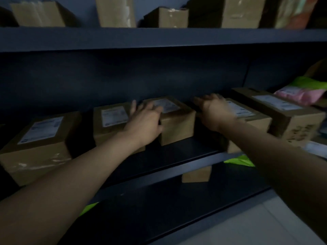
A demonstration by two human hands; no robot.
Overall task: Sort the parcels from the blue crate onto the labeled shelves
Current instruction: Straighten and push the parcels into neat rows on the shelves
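We found the dark shelving unit (pixel 159 38) filling the head view, its middle shelf (pixel 177 156) carrying a row of brown cardboard parcels; the blue crate was not in view, and no shelf labels could be read in the dim light. The largest box (pixel 35 147) stood at the far left of that row, its tape glossy on the front face, and a long carton (pixel 283 112) lay toward the right end beside soft pink (pixel 300 96) and green mailers (pixel 311 83). The parcel in hand (pixel 177 124) sat on the middle shelf between two neighbours (pixel 111 124) and (pixel 247 117), close to both, with a white label on its top. The left hand (pixel 146 121) lay across its top left edge, fingers spread and draped over the corner; the right hand (pixel 214 108) hovered open just beside its right side, and we could not tell whether it touched the box. We judged the parcel rigid and square-edged, probably light to moderate in weight given its small bulk, with plain card giving fair friction and the label and tape rather slicker. We judged the sound hold to be palms flat on the two opposite side faces, low down, avoiding the label. We noted that the narrow gaps to the neighbours left little room for fingers.
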